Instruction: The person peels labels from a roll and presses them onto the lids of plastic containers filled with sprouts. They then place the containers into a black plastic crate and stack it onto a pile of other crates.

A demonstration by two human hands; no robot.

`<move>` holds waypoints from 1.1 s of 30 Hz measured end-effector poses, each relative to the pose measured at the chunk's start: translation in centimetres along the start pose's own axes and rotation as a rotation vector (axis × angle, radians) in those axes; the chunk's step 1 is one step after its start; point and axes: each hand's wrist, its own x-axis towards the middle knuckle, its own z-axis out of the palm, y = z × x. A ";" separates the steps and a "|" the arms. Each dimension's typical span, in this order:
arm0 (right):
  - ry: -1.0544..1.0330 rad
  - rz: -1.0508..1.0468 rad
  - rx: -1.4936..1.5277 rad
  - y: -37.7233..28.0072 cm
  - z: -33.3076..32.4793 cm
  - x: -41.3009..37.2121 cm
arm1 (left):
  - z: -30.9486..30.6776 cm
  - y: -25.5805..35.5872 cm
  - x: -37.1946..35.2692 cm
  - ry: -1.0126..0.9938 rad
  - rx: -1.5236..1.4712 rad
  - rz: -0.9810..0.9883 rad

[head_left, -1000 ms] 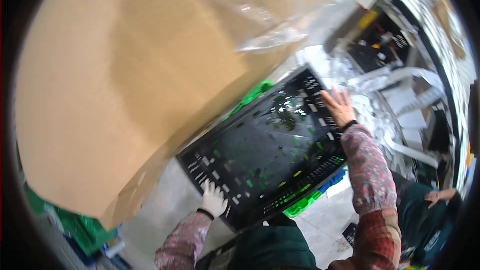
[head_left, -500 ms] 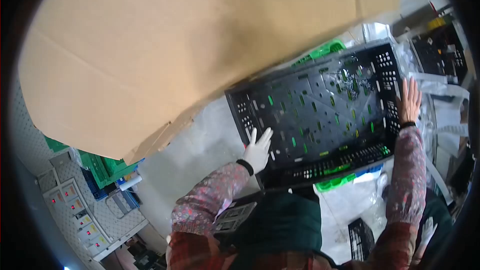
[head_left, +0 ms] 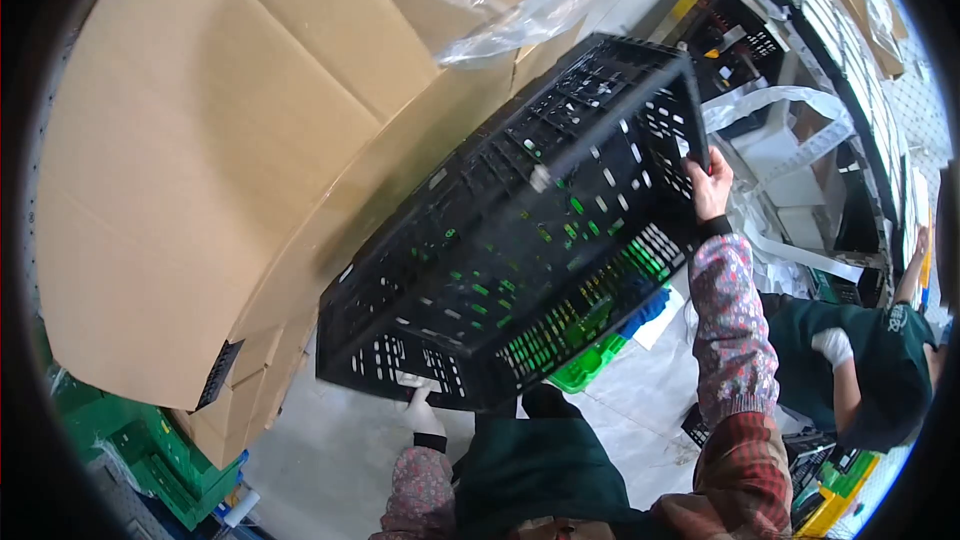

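A black plastic crate [head_left: 560, 325] with slotted walls hangs tilted between my two hands, its open side turned partly toward me. My left hand [head_left: 421, 412], in a white glove, grips the crate's near-left end at a slot; its fingertips are partly hidden by the wall. Bare and closed, my right hand [head_left: 711, 187] holds the rim at the right end, fingers hooked over it. A large cardboard box [head_left: 190, 200] stands directly beyond the crate on the left. Green showing through the slots comes from a green crate [head_left: 592, 368] lower down.
Clear plastic film [head_left: 540, 25] lies over the box's far part. At right, a co-worker in a dark apron [head_left: 865, 370] stands with one white-gloved hand [head_left: 832, 346] visible. White packaging [head_left: 790, 155] fills the right side. Green crates [head_left: 150, 455] sit at lower left.
The black crate has been lifted and tipped, its left end swinging toward the cardboard box. Both hands went from open against its walls to gripping it. The view has shifted, bringing the co-worker into sight.
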 end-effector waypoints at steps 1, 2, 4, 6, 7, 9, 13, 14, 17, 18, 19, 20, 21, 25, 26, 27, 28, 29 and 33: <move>0.026 0.003 0.050 -0.5 -0.1 0.4 | 0.1 0.6 -1.2 0.037 -0.013 0.032; 0.061 -0.010 0.110 -1.3 -0.2 1.5 | 0.9 1.2 -2.1 0.065 -0.038 0.079; 0.124 -0.014 0.192 -1.2 -1.2 3.0 | 0.8 2.2 -2.9 -0.097 -0.158 0.127; 0.163 -0.067 0.224 -2.2 -2.0 4.0 | 0.8 3.3 -3.9 -0.114 -0.066 0.223; 0.162 -0.067 0.251 -3.4 -2.1 3.5 | 0.5 3.3 -4.2 -0.137 -0.063 0.249; 0.172 -0.123 0.299 -4.2 -2.4 4.0 | 1.0 4.3 -5.3 -0.180 -0.038 0.300; 0.186 -0.141 0.467 -5.2 -3.4 3.0 | 2.1 4.4 -8.6 -0.116 -0.146 0.284; 0.194 -0.151 0.494 -5.4 -2.9 3.0 | 1.8 4.2 -8.2 -0.086 -0.136 0.269; 0.163 -0.119 0.363 -6.1 -2.3 3.4 | 1.3 3.7 -7.7 -0.067 -0.060 0.255; 0.128 -0.096 0.318 -5.4 -2.5 3.5 | 0.1 3.0 -7.1 -0.116 -0.009 0.285; 0.126 -0.066 0.258 -5.0 -2.4 3.4 | -0.2 3.0 -6.8 -0.165 0.042 0.316; 0.125 -0.039 0.198 -4.7 -2.4 3.2 | 0.2 3.3 -7.6 -0.155 0.070 0.283; 0.107 0.057 0.049 -3.5 -2.2 3.1 | -1.0 2.4 -6.8 -0.212 0.080 0.267; -0.091 -0.019 -0.469 0.4 1.2 0.7 | -0.8 -0.8 -3.1 -0.112 0.082 -0.037; -0.228 -0.052 -0.590 2.1 2.2 -0.2 | -1.8 -3.9 0.3 -0.127 0.209 0.066; -0.383 -0.050 -0.678 3.3 2.9 -1.4 | -3.5 -7.1 3.8 -0.221 0.413 0.159; -0.538 -0.045 -0.767 4.4 3.4 -3.2 | -4.7 -8.6 5.9 -0.316 0.618 0.252; -0.504 -0.098 -0.692 5.8 3.8 -4.8 | -3.3 -7.6 4.6 -0.191 0.729 0.175; -0.358 -0.156 -0.410 2.8 -0.3 -11.7 | -6.1 -9.7 6.3 -0.199 0.484 0.110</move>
